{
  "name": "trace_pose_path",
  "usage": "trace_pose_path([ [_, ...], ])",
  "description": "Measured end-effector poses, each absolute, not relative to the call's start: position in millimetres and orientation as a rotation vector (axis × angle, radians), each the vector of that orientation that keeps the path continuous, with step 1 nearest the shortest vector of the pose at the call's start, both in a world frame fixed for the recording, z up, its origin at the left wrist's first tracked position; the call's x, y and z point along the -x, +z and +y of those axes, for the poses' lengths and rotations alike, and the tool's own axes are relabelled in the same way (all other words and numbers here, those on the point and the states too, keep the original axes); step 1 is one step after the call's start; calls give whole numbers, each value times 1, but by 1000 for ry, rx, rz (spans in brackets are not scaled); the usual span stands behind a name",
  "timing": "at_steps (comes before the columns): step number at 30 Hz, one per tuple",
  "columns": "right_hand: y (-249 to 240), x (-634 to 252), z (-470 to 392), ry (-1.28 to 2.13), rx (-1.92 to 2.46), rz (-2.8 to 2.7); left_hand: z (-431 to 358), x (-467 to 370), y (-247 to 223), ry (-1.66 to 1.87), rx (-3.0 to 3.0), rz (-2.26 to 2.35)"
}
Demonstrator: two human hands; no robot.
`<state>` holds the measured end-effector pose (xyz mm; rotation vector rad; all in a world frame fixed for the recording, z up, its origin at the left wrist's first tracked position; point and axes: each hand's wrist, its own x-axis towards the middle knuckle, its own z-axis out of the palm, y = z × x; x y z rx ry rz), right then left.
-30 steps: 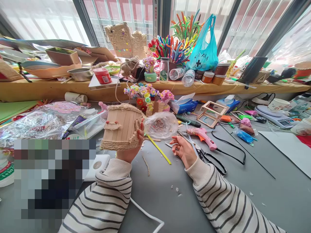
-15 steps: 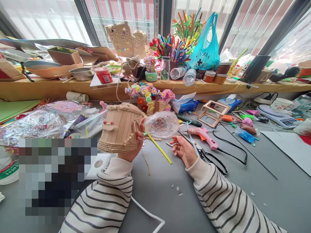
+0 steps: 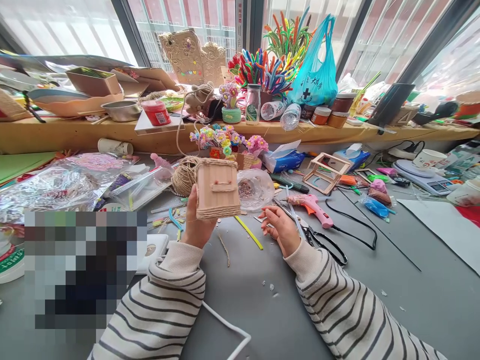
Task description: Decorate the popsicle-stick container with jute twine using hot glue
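Note:
My left hand (image 3: 198, 224) is closed around the side of a craft-stick box (image 3: 217, 187), lifted above the table. Twine wraps the box's top and bottom edges, and a small strip with red dots crosses its front. The box hides part of the hand's fingers. Just behind it lies a ball of twine (image 3: 183, 176). My right hand (image 3: 281, 227) hovers over the table with loosely curled fingers, somewhat apart, and nothing visible in them. Close to it are a pink glue gun (image 3: 313, 209) and black-handled scissors (image 3: 326, 245). A bag of small beads (image 3: 255, 190) sits between the hands.
A yellow strip (image 3: 249, 232) and a short twine piece (image 3: 224, 248) lie in front. A white cable (image 3: 228, 325) crosses the near table. Wooden frames (image 3: 325, 172) and a kitchen scale (image 3: 422, 176) stand at right. Along the back runs a crowded ledge (image 3: 150, 140).
My left hand has turned the box, so the dotted strip now faces me, and shifted it rightward. The twine ball behind has come into view. My right hand has barely moved.

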<state>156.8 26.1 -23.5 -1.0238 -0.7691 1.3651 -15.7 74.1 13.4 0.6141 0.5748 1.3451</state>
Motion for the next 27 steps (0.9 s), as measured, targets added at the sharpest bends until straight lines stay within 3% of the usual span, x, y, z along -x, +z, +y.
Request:
trace_pose_path([
  [14,-5,-124,15,1433,751,-758,61,-28,7,1688,-779,860],
  [27,-14,-139,25,1499,610,-518,55,-27,1,1573,-848,700],
])
